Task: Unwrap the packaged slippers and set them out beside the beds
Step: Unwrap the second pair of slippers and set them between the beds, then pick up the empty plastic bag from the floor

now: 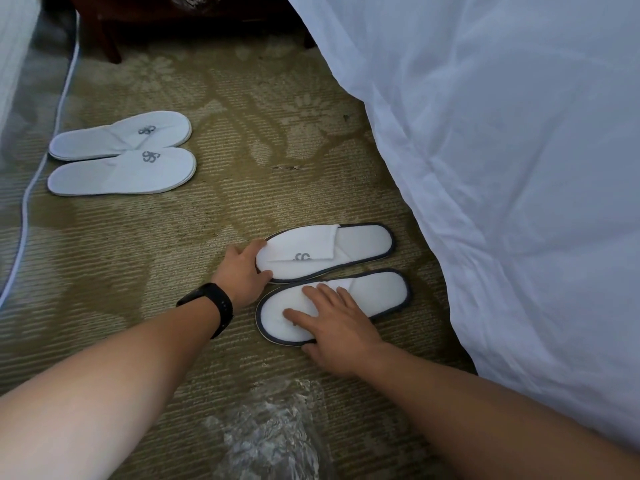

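Note:
Two white slippers with dark blue edging lie side by side on the carpet next to the right bed (519, 168). My left hand (244, 270) grips the toe end of the far slipper (346, 245), thumb and fingers around its rim. My right hand (334, 323) rests flat on the near slipper (377, 292), fingers spread over its upper, thumb under its near edge. A second pair of plain white slippers (121, 154) with a grey logo lies flat by the left bed (14, 64).
Crumpled clear plastic wrapping (273, 434) lies on the carpet between my forearms. A white cable (52, 133) runs along the left bed's side. Dark wooden furniture legs (110, 46) stand at the back. Patterned olive carpet (242, 133) covers the floor between the beds.

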Available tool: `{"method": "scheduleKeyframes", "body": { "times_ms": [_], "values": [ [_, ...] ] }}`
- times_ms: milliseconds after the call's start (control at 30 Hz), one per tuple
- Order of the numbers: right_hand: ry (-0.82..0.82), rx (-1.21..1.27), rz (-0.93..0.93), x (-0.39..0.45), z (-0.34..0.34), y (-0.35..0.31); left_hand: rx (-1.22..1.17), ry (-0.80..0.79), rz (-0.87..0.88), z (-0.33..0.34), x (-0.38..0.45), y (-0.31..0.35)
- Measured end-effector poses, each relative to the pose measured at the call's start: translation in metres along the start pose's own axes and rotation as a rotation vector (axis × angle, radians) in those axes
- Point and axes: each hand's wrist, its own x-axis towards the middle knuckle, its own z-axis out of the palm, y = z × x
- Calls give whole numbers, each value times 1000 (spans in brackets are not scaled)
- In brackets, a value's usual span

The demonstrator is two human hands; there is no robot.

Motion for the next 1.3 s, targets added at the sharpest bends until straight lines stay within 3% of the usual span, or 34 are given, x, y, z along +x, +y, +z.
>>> {"method": "scheduleKeyframes", "body": {
  "times_ms": [200, 300, 533, 767, 1100, 1300],
  "values": [
    [158, 42, 6, -9, -7, 1, -33, 21, -18, -7, -19, -9],
    [219, -12, -27, -15, -10, -1, 98, -72, -10, -16, -32, -15],
    [0, -57, -36, -27, -4, -11, 325, -443, 35, -32, -73, -28],
    [-172, -42, 15, -34, 8, -22, 236, -734, 11, -22, -110, -22],
    [-209, -62, 38, -34, -1, -40, 310, -608, 78, 22, -145, -23],
    [-133, 12, 118, -36, -11, -39, 262, -569, 116, 4, -141, -25]
  ]
}}
